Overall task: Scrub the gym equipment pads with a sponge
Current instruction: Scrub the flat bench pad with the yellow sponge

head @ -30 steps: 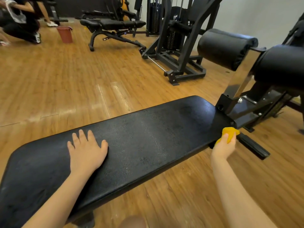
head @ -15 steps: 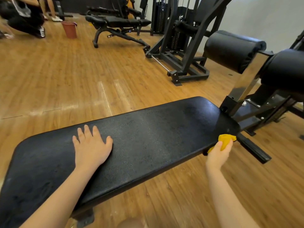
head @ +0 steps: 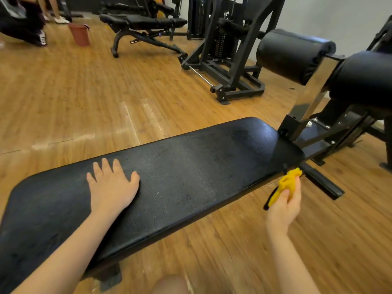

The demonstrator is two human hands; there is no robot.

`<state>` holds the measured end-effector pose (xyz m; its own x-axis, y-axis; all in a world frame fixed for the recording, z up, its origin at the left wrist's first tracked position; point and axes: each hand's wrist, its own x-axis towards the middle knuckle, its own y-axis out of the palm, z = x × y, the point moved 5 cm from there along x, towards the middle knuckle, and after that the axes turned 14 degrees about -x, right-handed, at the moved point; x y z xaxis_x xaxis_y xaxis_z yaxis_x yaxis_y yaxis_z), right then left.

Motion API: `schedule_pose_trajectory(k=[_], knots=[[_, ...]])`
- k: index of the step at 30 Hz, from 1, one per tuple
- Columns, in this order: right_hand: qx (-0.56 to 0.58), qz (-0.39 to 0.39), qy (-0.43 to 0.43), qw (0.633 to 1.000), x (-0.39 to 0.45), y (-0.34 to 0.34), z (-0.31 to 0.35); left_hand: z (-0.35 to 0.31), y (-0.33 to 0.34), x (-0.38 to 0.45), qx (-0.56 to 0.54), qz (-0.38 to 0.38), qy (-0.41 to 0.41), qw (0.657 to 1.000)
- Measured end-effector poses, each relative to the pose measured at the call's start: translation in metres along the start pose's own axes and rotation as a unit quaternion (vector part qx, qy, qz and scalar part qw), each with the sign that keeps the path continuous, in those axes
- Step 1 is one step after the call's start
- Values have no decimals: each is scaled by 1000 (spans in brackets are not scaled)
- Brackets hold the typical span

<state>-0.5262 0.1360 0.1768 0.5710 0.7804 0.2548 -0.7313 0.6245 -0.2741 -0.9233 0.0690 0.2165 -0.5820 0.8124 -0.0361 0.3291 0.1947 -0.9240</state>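
Left hand (head: 112,187): flat, palm down, fingers spread, resting on the pad (head: 191,166) towards its near-left end.
Right hand (head: 284,205): fingers and thumb curled round the sponge (head: 287,183), held just off the pad's near-right edge; whether the sponge touches that edge cannot be told.
Sponge: yellow, crumpled, sticking out above the fingers, with a dark strip at its lower end.
Pad: long, black, running from lower left to upper right; surface mottled with pale speckles.
Frame (head: 322,132): black metal, joined to the pad's far-right end, with a foot bar on the floor (head: 63,92) just beyond the sponge.
Rollers (head: 292,56): two black padded cylinders above the frame, upper right.
Beyond: wooden floor, another bench (head: 144,24), a weight machine (head: 229,49), a reddish bucket (head: 79,33) and a crouching person (head: 23,22) far left.
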Motion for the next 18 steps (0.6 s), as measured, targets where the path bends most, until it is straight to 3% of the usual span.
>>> schedule_pose_trajectory(k=[4,9,12,15,18], knots=[[-49,77,-50,995,28,28,-1,-1,0,0,-3,-2,-1,1000],[-44,31,-53,997,3,38,12,-1,2,0,1,-5,-1,1000],[-33,81,-128,988,-56,47,28,-1,1,0,2,-4,-1,1000],[-39,169,-236,956,-107,51,37,-1,0,-1,1,0,0,1000],[-77,226,-312,920,-94,39,34,-1,0,-1,0,3,2,1000]])
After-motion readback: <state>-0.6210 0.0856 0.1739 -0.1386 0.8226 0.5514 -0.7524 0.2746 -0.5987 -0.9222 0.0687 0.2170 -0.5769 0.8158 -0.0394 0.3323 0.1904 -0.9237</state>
